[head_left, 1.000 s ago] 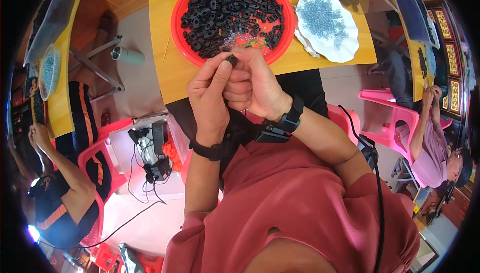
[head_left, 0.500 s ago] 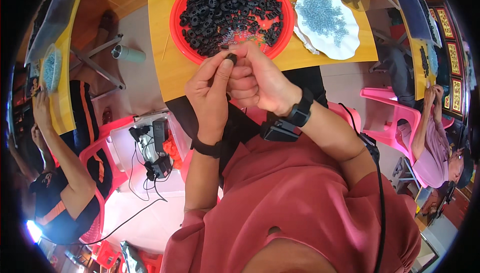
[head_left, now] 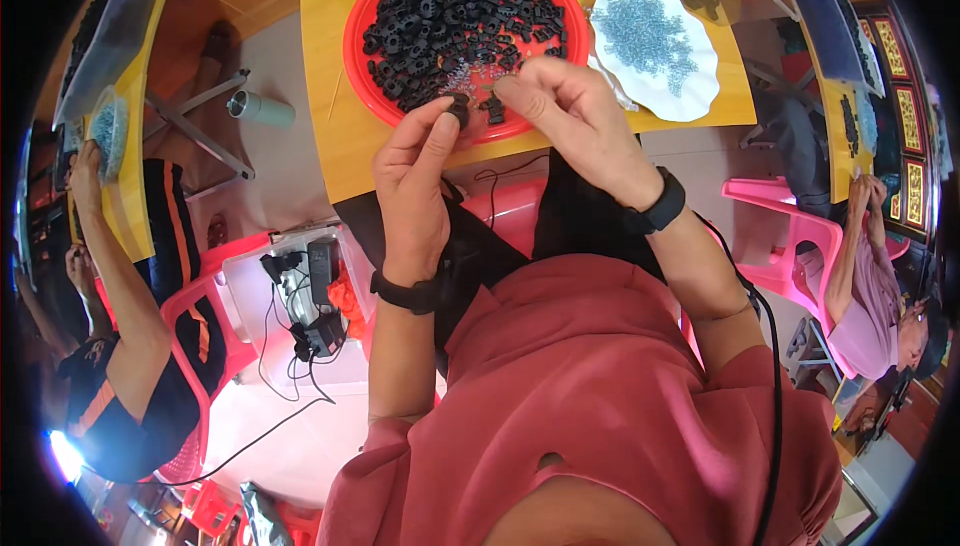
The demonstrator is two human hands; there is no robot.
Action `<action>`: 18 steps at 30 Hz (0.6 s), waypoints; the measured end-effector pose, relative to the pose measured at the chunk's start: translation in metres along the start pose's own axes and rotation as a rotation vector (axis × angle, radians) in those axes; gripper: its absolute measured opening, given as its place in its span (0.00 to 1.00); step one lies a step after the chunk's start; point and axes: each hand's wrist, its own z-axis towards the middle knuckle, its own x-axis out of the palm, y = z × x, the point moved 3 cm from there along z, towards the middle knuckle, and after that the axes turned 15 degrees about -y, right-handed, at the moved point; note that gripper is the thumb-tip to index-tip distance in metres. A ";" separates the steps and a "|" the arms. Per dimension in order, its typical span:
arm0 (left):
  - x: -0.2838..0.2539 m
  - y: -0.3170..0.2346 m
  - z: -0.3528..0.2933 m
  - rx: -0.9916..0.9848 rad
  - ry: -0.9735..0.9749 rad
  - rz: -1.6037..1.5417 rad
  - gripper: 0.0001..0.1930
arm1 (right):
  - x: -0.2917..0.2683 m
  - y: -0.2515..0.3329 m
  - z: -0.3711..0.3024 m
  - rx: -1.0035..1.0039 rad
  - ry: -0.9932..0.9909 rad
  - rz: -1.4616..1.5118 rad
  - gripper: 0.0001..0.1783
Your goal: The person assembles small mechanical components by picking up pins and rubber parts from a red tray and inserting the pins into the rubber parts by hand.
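Note:
My left hand (head_left: 418, 176) pinches a small black plastic part (head_left: 458, 108) between thumb and forefinger, over the near rim of a round red tray (head_left: 352, 46). To its right, my right hand (head_left: 583, 121) has thumb and forefinger pressed together above the tray's near side. Whatever sits between those fingertips is too small to make out. A black piece (head_left: 494, 111) shows just beside them. Heaped in the tray are many similar black plastic parts (head_left: 440, 16), with small greyish bits (head_left: 462, 78) in front of them.
A white scalloped plate (head_left: 705, 56) of tiny blue-grey pieces (head_left: 645, 34) stands right of the tray on the yellow table (head_left: 328, 151). A clear bin (head_left: 240, 276) with cables lies at lower left. People sit working at left (head_left: 125, 346) and right (head_left: 870, 276).
My hands have moved apart. The right hand has shifted right and turned, its fingertips leaving the left hand. The left hand keeps its black part almost in place.

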 end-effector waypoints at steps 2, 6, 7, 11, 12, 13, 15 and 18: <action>0.000 0.000 0.000 -0.011 0.033 0.000 0.11 | -0.005 0.007 0.003 -0.250 -0.049 -0.228 0.14; 0.002 -0.003 0.001 0.043 0.016 0.071 0.11 | -0.003 0.010 0.006 -0.136 -0.005 -0.144 0.12; 0.004 -0.004 0.000 0.065 0.031 0.063 0.10 | -0.001 0.011 0.003 -0.070 0.019 -0.118 0.13; 0.004 -0.005 -0.001 0.126 0.027 0.069 0.08 | 0.006 0.004 -0.003 0.402 0.223 0.166 0.16; 0.006 -0.006 -0.001 0.126 0.029 0.069 0.08 | 0.007 0.003 -0.003 0.401 0.221 0.166 0.16; 0.007 -0.009 -0.002 0.132 0.029 0.055 0.08 | 0.010 0.001 -0.004 0.446 0.222 0.233 0.18; 0.008 -0.009 -0.002 0.140 0.027 0.041 0.08 | 0.015 0.000 -0.005 0.491 0.225 0.300 0.19; 0.007 -0.013 0.000 0.396 0.012 0.182 0.07 | 0.018 -0.003 -0.005 0.596 0.225 0.388 0.20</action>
